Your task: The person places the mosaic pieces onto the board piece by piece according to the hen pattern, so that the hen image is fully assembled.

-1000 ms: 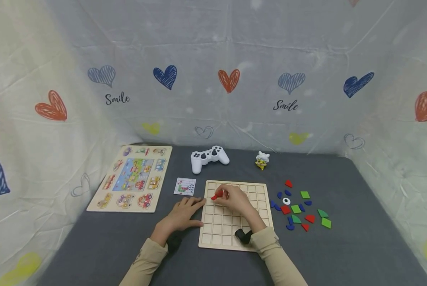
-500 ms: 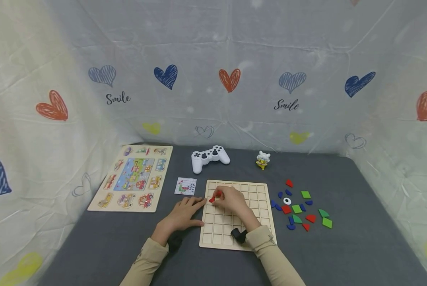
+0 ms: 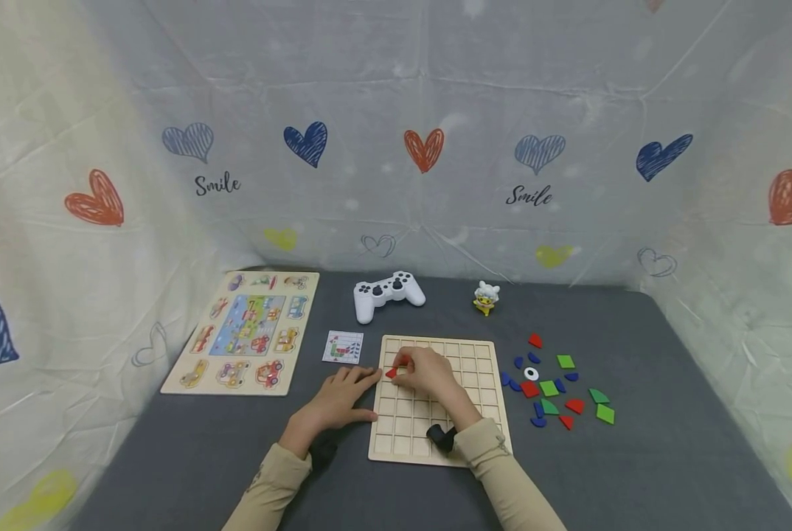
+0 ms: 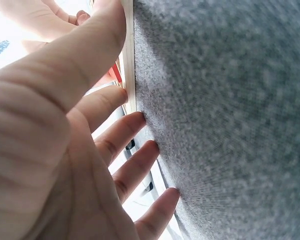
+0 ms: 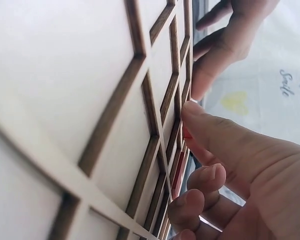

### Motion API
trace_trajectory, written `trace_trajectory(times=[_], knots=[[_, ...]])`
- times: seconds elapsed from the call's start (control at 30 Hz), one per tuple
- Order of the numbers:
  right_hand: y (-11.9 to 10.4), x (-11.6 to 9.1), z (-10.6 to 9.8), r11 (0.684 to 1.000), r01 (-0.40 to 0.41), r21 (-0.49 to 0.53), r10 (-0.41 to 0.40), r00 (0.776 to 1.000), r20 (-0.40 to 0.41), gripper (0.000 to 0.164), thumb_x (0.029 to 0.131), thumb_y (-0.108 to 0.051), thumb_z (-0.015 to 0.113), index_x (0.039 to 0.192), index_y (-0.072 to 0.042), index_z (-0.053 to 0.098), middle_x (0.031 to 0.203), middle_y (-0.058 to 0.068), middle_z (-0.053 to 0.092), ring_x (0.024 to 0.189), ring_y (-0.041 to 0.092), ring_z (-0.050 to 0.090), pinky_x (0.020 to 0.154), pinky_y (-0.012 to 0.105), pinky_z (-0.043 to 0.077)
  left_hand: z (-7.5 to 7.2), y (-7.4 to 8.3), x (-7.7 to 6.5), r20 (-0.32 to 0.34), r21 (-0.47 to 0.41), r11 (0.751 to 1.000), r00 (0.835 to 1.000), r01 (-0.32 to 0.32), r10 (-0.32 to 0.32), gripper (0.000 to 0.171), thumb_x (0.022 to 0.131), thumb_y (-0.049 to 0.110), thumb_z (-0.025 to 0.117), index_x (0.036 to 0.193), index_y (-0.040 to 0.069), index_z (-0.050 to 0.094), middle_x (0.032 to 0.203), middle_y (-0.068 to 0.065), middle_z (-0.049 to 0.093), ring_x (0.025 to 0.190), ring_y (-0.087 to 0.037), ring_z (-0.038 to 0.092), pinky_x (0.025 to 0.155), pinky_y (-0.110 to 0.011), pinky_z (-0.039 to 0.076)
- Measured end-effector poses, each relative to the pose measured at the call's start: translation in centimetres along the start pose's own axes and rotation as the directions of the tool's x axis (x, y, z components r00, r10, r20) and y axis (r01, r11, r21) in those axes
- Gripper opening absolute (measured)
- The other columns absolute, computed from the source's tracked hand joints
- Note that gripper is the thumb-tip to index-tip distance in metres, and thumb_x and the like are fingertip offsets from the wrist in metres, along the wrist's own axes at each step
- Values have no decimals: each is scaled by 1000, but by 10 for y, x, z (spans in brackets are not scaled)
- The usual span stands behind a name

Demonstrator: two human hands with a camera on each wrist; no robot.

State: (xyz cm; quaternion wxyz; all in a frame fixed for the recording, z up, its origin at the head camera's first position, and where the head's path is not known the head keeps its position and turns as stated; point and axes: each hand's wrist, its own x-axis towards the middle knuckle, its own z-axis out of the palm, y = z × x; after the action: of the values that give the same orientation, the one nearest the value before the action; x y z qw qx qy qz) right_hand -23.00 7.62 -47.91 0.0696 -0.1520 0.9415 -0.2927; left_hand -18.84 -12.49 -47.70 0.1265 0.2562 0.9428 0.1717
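Observation:
A pale wooden grid board (image 3: 396, 428) lies on the dark table. My left hand (image 3: 336, 398) is spread beside its left edge, thumb and index fingertip at the board's side; the left wrist view shows the other fingertips on the cloth. My right hand (image 3: 429, 372) reaches over the board and pinches a small red triangular piece (image 3: 391, 373) between thumb and index finger, in the upper left squares. In the right wrist view the thumb hides most of that piece. Another red piece (image 5: 178, 175) lies in the grid close by, partly covered by my fingers in the head view.
Several red, green and blue shape pieces (image 3: 548, 388) and a white ring (image 3: 532, 374) lie right of the board. A pattern card (image 3: 343, 346), a picture puzzle board (image 3: 303, 317), a white game controller (image 3: 389, 293) and a small figurine (image 3: 485, 298) stand farther back.
My right hand has shifted slightly left and toward me with the red piece, which is now lower over the board's left column. My left hand has stayed in place.

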Motion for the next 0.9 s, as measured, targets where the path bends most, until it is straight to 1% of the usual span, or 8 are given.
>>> trace_trajectory(times=[0.2,0.33,0.67,0.9], knots=[[0,-1,0,1000,-9,-11,9,1000,-5,19,74,-30,77,88,-20,67,62,-5,50,53,11,44,48,27,33,2,0,0,5,6,1000,1000,4,-4,74,82,43,65,144,15,37,141,-9,39,123,-33,35,100,-57,28],[2,-2,-1,999,-22,-24,22,1000,-8,19,74,-30,77,87,-20,67,63,-5,50,55,12,44,49,27,33,3,0,1,6,10,1000,1000,-5,5,74,82,43,65,144,15,37,141,-9,39,123,-33,35,100,-57,28],[2,-3,-1,1000,-11,-24,10,1000,-22,17,76,-27,76,87,-19,67,61,-4,49,52,11,43,48,27,31,1,1,2,-3,-2,1000,1000,4,-4,73,82,41,66,143,14,37,141,-9,39,124,-34,34,100,-58,27],[2,-10,-6,1000,-24,-16,24,1000,-18,16,78,-25,73,92,-18,68,62,-4,51,53,12,45,48,27,34,1,0,0,0,5,1000,1000,5,-5,73,82,42,66,143,14,37,141,-9,39,123,-33,35,100,-58,27]])
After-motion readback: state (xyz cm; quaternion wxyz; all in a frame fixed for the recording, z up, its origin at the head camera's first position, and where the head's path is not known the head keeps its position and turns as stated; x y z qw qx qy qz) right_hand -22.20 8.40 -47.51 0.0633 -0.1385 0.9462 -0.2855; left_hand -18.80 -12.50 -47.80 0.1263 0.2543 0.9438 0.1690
